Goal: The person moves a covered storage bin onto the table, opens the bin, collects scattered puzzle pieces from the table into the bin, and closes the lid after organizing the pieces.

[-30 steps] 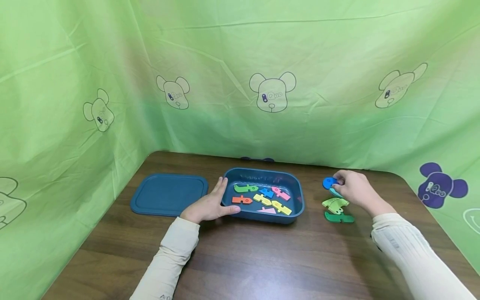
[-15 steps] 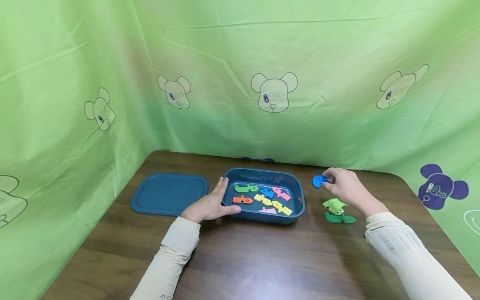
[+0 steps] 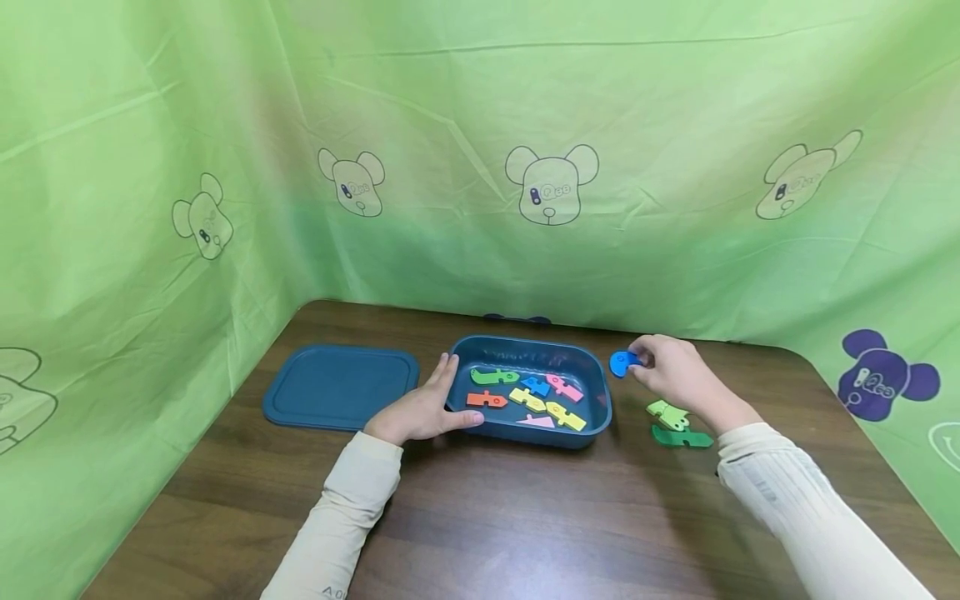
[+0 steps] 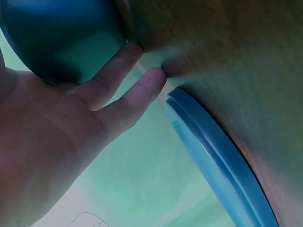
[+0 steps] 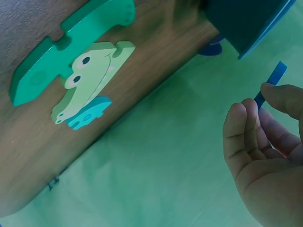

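Observation:
The left hand [image 3: 423,410] rests against the left side of a dark blue box [image 3: 600,425], its thumb on the near rim and its fingers extended. Inside the box lie several flat pieces, among them an orange one [image 3: 486,400], a long green one [image 3: 491,377] and a pink one [image 3: 566,388]. Just right of the box, the right hand [image 3: 678,375] pinches a round blue piece [image 3: 621,362] between thumb and fingertips; in the right wrist view this blue piece [image 5: 278,73] shows edge-on, raised off the table.
Right of the box are a light green crocodile head [image 5: 90,78], a dark green piece [image 3: 681,437] and, in the right wrist view, a small teal piece [image 5: 88,113] beside the head. A flat blue lid [image 3: 341,387] lies left of the box. Green cloth [image 3: 450,250] hangs behind the table.
The right hand has moved left toward the box, carrying the blue piece away from the green pieces. The left hand stays on the box.

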The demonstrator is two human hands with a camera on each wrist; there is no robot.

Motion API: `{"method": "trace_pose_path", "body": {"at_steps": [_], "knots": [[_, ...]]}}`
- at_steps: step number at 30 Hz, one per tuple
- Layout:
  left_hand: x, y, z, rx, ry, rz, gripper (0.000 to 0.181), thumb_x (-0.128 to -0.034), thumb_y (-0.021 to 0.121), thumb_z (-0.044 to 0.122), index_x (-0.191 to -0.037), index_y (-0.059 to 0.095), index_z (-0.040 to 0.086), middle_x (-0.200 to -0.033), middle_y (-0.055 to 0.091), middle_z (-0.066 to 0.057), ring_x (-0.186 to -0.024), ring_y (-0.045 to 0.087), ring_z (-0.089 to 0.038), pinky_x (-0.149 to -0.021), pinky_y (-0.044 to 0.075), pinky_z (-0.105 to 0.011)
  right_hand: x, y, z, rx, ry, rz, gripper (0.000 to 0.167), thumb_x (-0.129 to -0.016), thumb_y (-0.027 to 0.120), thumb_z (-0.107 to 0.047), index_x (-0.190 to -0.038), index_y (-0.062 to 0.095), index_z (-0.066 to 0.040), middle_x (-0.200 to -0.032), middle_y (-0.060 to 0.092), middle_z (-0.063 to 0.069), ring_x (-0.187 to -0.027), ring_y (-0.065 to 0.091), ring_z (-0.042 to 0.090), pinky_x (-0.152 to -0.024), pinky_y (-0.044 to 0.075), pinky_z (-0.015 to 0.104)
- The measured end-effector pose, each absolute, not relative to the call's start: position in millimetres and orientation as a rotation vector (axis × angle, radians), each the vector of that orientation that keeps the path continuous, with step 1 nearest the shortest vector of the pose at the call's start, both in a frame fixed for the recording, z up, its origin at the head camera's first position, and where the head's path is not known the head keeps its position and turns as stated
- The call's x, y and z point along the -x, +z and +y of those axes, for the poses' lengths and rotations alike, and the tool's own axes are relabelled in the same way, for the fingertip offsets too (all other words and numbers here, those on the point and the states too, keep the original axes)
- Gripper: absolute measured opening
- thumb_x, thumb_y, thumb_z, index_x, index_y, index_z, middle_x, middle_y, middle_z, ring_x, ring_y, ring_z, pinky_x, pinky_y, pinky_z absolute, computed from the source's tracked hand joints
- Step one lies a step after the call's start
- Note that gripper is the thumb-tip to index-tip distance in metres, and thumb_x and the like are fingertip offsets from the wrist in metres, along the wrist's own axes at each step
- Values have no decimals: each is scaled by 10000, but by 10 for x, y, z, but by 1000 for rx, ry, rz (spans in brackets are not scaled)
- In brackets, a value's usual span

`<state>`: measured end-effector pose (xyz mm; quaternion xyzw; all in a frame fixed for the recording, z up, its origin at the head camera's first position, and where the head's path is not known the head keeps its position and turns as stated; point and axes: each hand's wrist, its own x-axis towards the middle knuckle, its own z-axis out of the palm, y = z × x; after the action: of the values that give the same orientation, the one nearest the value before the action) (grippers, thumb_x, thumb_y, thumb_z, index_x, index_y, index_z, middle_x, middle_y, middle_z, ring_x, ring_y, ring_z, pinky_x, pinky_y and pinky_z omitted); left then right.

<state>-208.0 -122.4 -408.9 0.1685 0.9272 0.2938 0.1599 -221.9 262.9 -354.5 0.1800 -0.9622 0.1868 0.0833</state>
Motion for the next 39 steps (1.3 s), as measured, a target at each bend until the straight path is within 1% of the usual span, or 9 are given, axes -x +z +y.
{"method": "trace_pose_path", "body": {"at_steps": [8,13,19,25,30,33,39], "knots": [[2083,-4095,-1224,-489,853,2651,1096,-906,657,628,-1638,-34,195,-1691,-76,-48,-1376,423,-418,-1063,401,-502,2241,-3568,2530,-571,534,-2870,187,-871,728,-6,-1022,674,89,-844,641,93,-801,605,276,-738,496,467],[2077,-4086,-1222,-487,854,2652,1086,-912,657,616,-1639,-29,191,-1692,-72,-51,-1356,448,-423,-1050,412,-502,2250,-3580,2480,-607,527,-2846,173,-857,737,-1,-1003,684,75,-822,643,74,-780,602,260,-726,495,457],[2079,-4074,-1218,-484,845,2654,1086,-910,653,624,-1638,-29,194,-1691,-74,-42,-1385,411,-419,-1067,395,-506,2264,-3582,2430,-619,536,-2836,165,-856,735,8,-1000,686,71,-824,647,77,-777,603,261,-725,501,462],[2078,-4084,-1217,-483,846,2655,1087,-910,655,621,-1640,-23,186,-1692,-67,-52,-1353,454,-420,-1051,411,-505,2271,-3576,2348,-624,554,-2858,177,-877,729,-2,-1029,683,78,-857,650,97,-807,607,276,-745,514,473],[2073,-4081,-1216,-473,838,2651,1094,-905,654,632,-1638,-33,201,-1688,-88,-18,-1327,485,-417,-1042,420,-498,2261,-3554,2251,-625,583,-2884,195,-889,724,-14,-1055,682,78,-891,655,117,-837,610,292,-760,524,483],[2075,-4085,-1218,-476,844,2649,1092,-907,653,629,-1639,-31,195,-1688,-87,-24,-1309,502,-421,-1031,430,-499,2262,-3554,2204,-636,583,-2886,201,-888,725,-20,-1059,684,77,-890,654,116,-835,608,288,-758,525,480],[2084,-4094,-1224,-483,843,2651,1098,-901,646,648,-1640,-28,195,-1690,-83,-30,-1363,441,-421,-1053,410,-506,2269,-3557,2153,-625,603,-2911,212,-896,724,-22,-1079,682,77,-880,632,100,-821,581,274,-728,516,439]]}}
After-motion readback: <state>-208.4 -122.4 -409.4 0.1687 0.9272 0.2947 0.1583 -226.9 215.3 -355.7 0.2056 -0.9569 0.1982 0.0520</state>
